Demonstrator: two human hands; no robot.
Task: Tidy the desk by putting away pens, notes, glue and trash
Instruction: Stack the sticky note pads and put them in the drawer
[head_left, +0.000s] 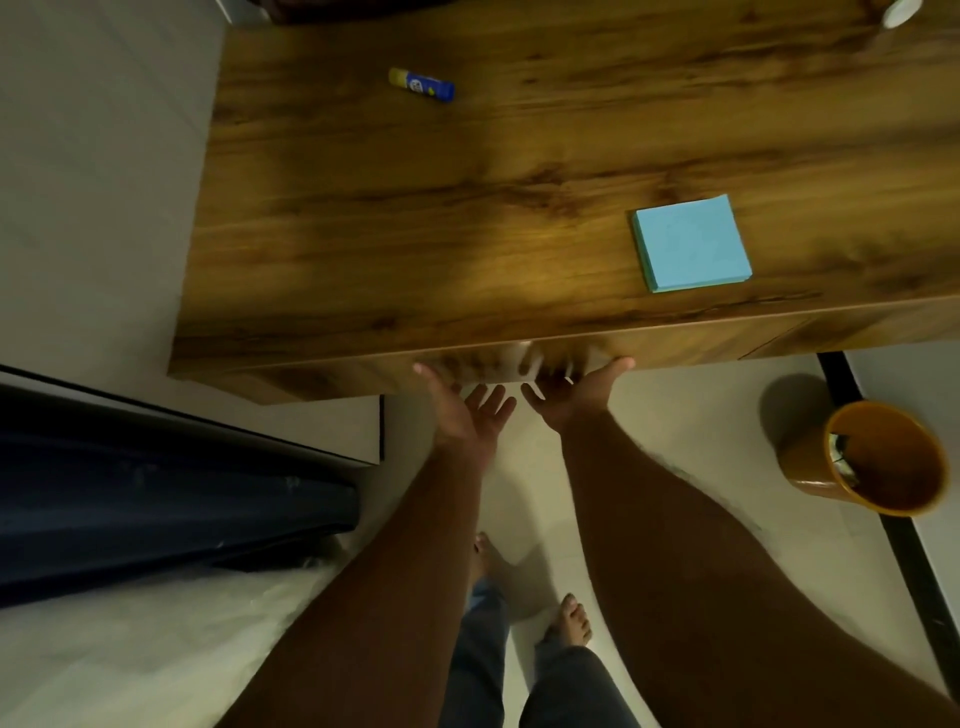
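A blue and yellow glue stick (421, 84) lies on the far left of the wooden desk (363, 234). A pad of blue sticky notes (691, 244) sits near the desk's front edge on the right. My left hand (467, 410) and my right hand (576, 395) are side by side at the front edge, palms up, fingers spread and straight. Between them, against the desk's edge, is a pale blurred thing (524, 361); I cannot tell what it is or whether either hand holds it.
An orange waste bin (872, 457) stands on the floor to the right, below the desk, with something dark inside. Dark blue fabric (156, 493) lies at the left. A white object (901, 10) shows at the desk's far right corner. My bare feet stand on the pale floor.
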